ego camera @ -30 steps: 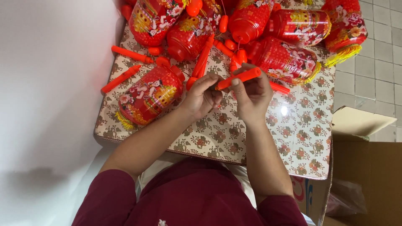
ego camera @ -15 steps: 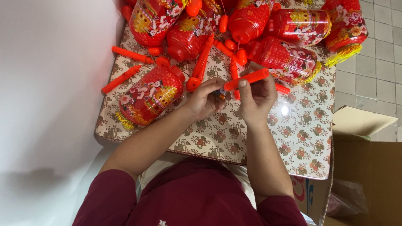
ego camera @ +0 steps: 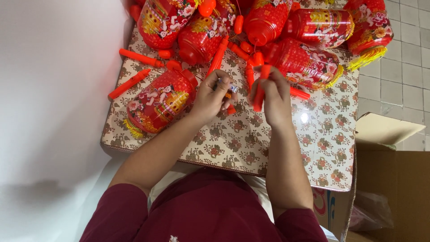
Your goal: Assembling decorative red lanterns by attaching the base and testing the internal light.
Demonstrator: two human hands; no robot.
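My right hand (ego camera: 272, 95) grips an orange plastic handle stick (ego camera: 261, 88), held almost upright over the table. My left hand (ego camera: 213, 95) is closed around small parts, a tiny white-and-blue piece and an orange bit (ego camera: 230, 90), just left of the stick. The two hands are a short gap apart. A red lantern with flower pictures and a yellow tassel (ego camera: 159, 102) lies on its side right beside my left hand.
A small table with a floral cloth (ego camera: 322, 148) carries several more red lanterns (ego camera: 309, 62) and loose orange sticks (ego camera: 139, 58) along its far side. A white wall is on the left. An open cardboard box (ego camera: 394, 179) stands on the tiled floor at the right.
The orange stick has swung from lying across both hands to nearly upright in my right hand. My left hand has let go of it and now holds small parts.
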